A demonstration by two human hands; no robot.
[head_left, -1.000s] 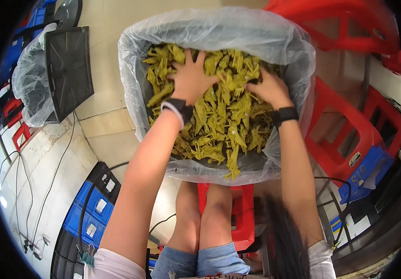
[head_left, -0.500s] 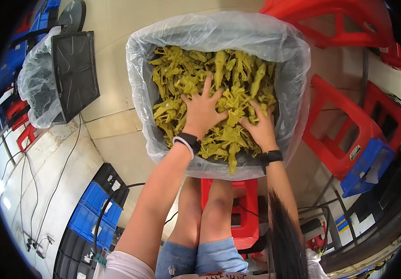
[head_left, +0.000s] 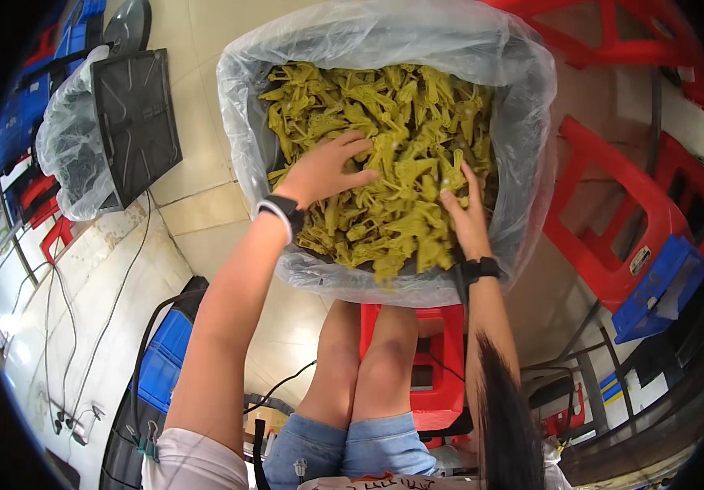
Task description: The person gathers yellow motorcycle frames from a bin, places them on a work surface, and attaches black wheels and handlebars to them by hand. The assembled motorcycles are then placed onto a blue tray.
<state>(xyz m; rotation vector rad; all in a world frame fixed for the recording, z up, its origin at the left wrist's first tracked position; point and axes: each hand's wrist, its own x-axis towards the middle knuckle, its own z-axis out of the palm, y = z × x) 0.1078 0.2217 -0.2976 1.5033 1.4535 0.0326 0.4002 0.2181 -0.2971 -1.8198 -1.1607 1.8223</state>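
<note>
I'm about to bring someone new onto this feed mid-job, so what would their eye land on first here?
Probably the heap of yellow-green pieces at upper centre, framed by a pale, translucent plastic liner. Next, the person's left hand over the heap's left part and right hand at its right side. Around them, bright red stools stand out on the right, and a black bin at upper left.

The left arm [head_left: 242, 286] is stretched forward and slanted inward, the right arm [head_left: 492, 327] held nearly straight ahead. The left hand [head_left: 323, 173] is turned back-up, its fingers pointed rightward and its thumb parted from them. On the right hand [head_left: 468, 214], thumb and forefinger are held apart, the other fingers being largely hidden.
</note>
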